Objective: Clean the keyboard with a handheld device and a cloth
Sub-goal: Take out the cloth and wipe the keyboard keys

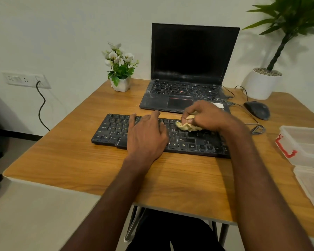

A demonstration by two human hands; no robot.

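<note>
A black keyboard (112,131) lies across the middle of the wooden table (65,160). My left hand (146,135) rests flat on the keys at the keyboard's middle, fingers spread, holding nothing. My right hand (205,115) is closed on a crumpled yellow cloth (186,125), which it presses on the upper keys right of the middle. The right end of the keyboard is partly hidden by my right forearm. No handheld device is in view.
A dusty open laptop (188,69) stands just behind the keyboard. A black mouse (257,110) and its coiled cable lie to the right. Clear plastic boxes (304,145) with a red latch sit at the right edge. A small flower pot (121,84) and a large white planter (261,84) stand at the back.
</note>
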